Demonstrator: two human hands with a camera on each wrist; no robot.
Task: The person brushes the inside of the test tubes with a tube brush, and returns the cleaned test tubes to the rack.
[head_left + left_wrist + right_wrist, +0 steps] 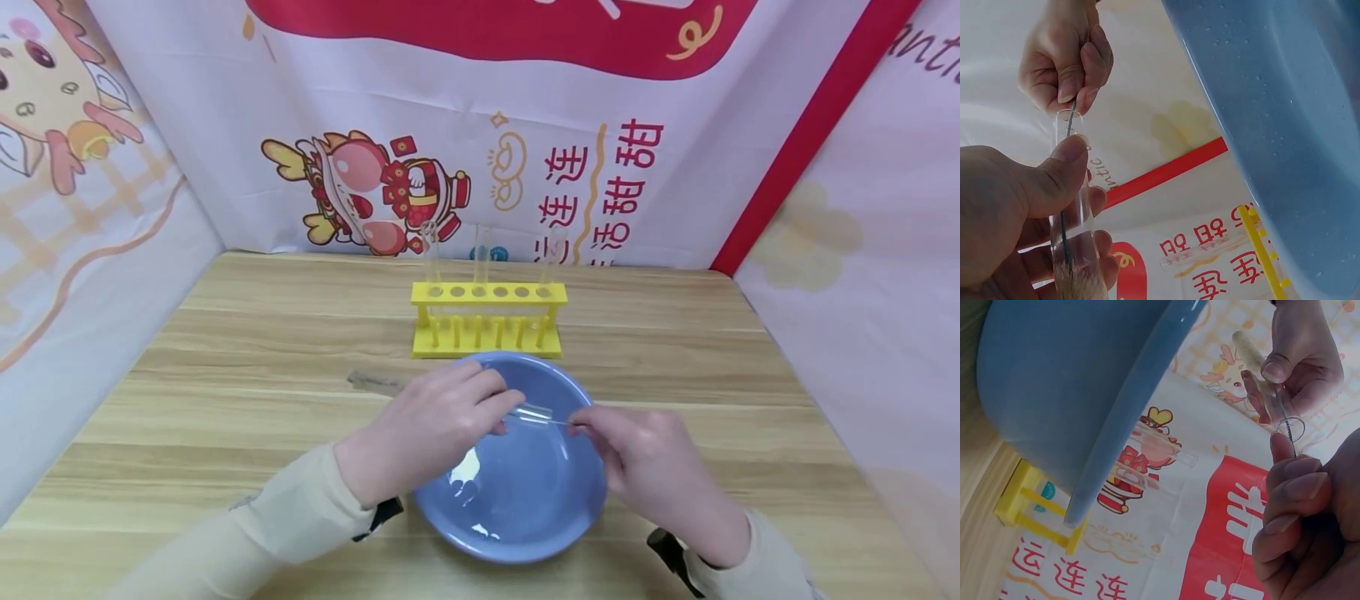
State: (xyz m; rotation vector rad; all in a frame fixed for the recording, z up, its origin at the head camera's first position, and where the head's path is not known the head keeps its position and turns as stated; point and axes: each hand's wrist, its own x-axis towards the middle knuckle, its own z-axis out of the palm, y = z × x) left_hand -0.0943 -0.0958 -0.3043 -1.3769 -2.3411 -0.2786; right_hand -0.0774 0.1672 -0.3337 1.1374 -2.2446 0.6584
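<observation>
Over the blue basin [517, 504], my left hand [438, 421] grips a clear glass test tube [536, 413], thumb on one side and fingers round the other. Its open mouth points toward my right hand [648, 454]. Inside the tube sits a test tube brush; pale bristles [1079, 284] fill the closed end, which sticks out left past my left hand in the head view. A thin twisted wire handle [1288, 428] comes out of the mouth. My right hand pinches that wire just outside the rim, its other fingers curled in. The handle's end is hidden in those fingers.
Just behind the basin stands a yellow test tube rack [489, 293] with three clear test tubes [482, 258] upright in it. The wooden table [262, 375] meets a printed cloth backdrop [420, 92] at the back and sides. Droplets dot the basin's wall in the left wrist view.
</observation>
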